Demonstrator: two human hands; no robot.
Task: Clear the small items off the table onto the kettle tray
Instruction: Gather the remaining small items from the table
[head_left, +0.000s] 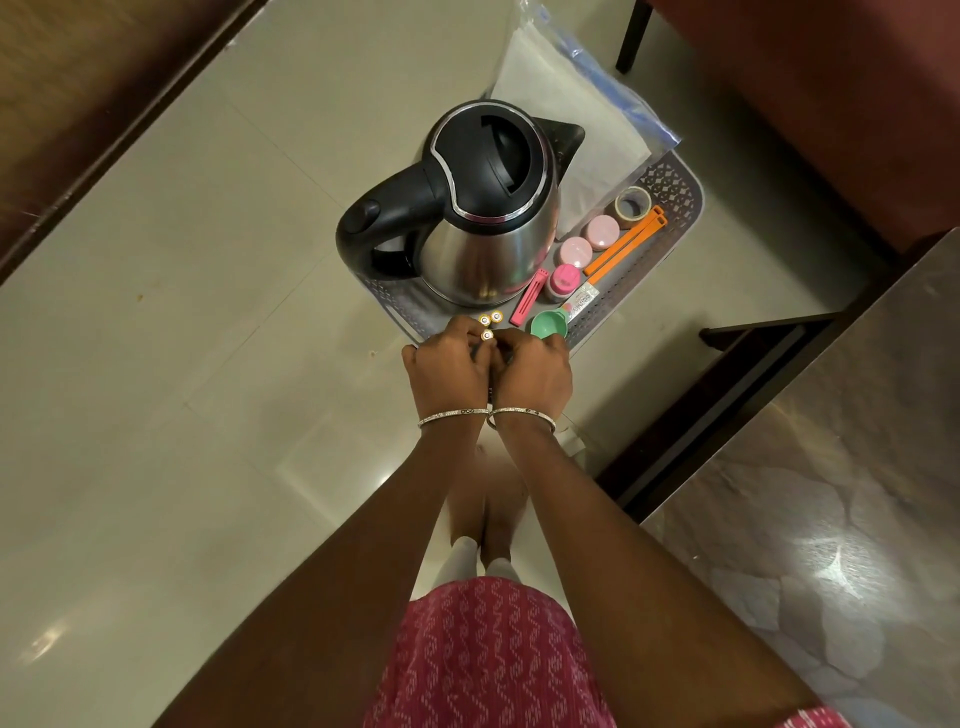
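A grey kettle tray (670, 218) with a lattice rim carries a steel kettle (483, 208) with a black lid and handle. At the tray's near edge, two gold-topped batteries (491, 317) stand upright. A third battery (487, 335) stands just in front of them, pinched between the fingertips of both hands. My left hand (447, 364) and my right hand (535, 366) are pressed together there, fingers curled, hiding the tray's near edge. A green measuring spoon (545, 325) lies beside my right hand.
On the tray right of the kettle lie a pink clip (527, 304), a pink-capped bottle (563, 280), two pink jars (589, 241), orange clips (623, 247), a tape roll (632, 203), a sachet (582, 301) and a plastic bag (571, 130). A steel-topped table (831, 467) stands right.
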